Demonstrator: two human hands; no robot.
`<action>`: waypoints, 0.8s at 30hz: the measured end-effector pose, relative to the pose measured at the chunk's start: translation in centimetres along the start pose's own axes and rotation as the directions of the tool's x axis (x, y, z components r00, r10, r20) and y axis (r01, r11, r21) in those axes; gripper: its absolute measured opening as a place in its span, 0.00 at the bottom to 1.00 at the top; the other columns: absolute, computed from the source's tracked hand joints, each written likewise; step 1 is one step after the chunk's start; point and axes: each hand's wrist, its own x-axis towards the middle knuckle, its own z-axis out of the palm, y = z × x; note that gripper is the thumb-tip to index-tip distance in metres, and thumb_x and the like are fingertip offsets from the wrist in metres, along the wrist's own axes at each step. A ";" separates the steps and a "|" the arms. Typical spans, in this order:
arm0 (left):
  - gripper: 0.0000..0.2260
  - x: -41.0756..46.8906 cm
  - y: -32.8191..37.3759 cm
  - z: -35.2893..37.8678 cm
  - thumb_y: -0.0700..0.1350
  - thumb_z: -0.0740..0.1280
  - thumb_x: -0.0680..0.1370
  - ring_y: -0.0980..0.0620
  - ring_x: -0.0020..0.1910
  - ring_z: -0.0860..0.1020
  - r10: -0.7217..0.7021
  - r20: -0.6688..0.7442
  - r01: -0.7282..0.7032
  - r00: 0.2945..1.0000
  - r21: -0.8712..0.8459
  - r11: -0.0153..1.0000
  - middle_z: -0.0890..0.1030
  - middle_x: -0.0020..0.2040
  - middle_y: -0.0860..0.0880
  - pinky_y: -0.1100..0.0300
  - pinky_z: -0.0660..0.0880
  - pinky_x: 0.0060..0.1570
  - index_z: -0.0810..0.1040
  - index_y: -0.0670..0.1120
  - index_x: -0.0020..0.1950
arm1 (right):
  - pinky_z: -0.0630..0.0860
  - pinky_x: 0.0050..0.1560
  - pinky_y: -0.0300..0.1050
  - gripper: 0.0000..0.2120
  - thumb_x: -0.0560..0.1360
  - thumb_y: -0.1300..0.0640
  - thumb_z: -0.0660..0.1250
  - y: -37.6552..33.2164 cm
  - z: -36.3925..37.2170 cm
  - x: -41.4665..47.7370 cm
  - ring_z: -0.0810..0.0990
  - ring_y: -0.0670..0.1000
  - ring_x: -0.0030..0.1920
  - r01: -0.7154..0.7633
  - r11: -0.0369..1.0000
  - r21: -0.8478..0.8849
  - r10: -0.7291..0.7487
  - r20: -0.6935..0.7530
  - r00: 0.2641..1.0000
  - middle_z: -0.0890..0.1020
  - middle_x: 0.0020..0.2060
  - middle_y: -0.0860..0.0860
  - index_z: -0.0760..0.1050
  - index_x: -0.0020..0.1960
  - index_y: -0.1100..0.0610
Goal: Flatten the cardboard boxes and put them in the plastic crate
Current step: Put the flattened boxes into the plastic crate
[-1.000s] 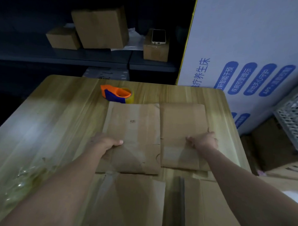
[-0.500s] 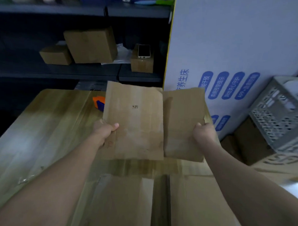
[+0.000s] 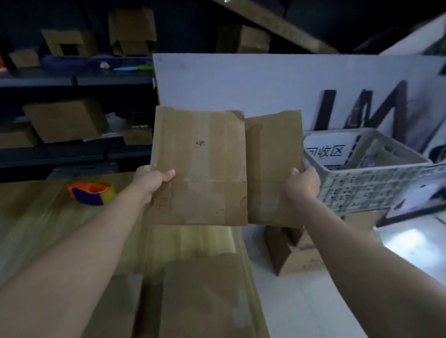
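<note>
Swung toward the plastic crate (image 3: pixel 368 189), the flattened cardboard box (image 3: pixel 199 155) is gripped by left hand (image 3: pixel 153 179) and right hand (image 3: pixel 303 184).

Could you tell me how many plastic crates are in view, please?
1: the plastic crate is at right, just past the right hand gripping the flattened cardboard; others may be hidden.

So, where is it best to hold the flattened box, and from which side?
Take the flattened box by its two side edges, low down, one hand from each side, as the left hand and right hand grip it now. It is a thin, upright sheet with a crease between two panels, so a one-sided hold would likely let it fold.
</note>
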 end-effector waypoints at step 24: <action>0.16 -7.3 9.8 41.7 0.45 0.74 0.71 0.45 0.47 0.78 0.008 0.221 -0.002 0.975 -0.026 1.000 0.80 0.49 0.46 0.50 0.75 0.48 0.75 0.44 0.55 | 0.68 0.47 0.48 0.16 0.80 0.58 0.59 14.7 -32.2 27.1 0.76 0.60 0.58 -0.054 0.995 0.082 0.076 -0.296 0.952 0.76 0.60 0.59 0.68 0.66 0.62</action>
